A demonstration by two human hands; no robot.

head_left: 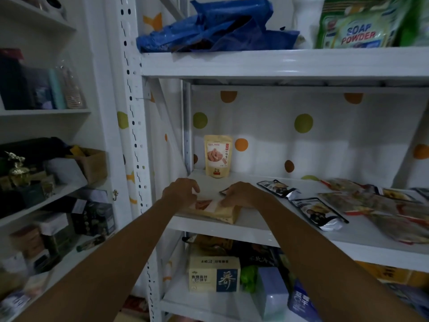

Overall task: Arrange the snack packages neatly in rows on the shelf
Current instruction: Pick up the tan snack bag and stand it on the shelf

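On the white middle shelf (255, 231) a tan snack pouch (218, 211) lies flat near the front left edge. My left hand (182, 190) and my right hand (242, 194) both grip its far end. An identical tan pouch (217, 156) stands upright at the back left corner. To the right, two black-and-silver packets (277, 188) (321, 213) lie flat and askew. Further right, several clear red-edged packets (376, 205) are strewn in a loose pile. A small dark packet corner peeks out behind my right hand.
The shelf above holds a crumpled blue bag (216, 26) and a green soap powder bag (362, 22). Below, a beige and blue box (214, 274) and other goods fill the lower shelf. A perforated white upright (135, 135) stands at left, with a cluttered cabinet beyond.
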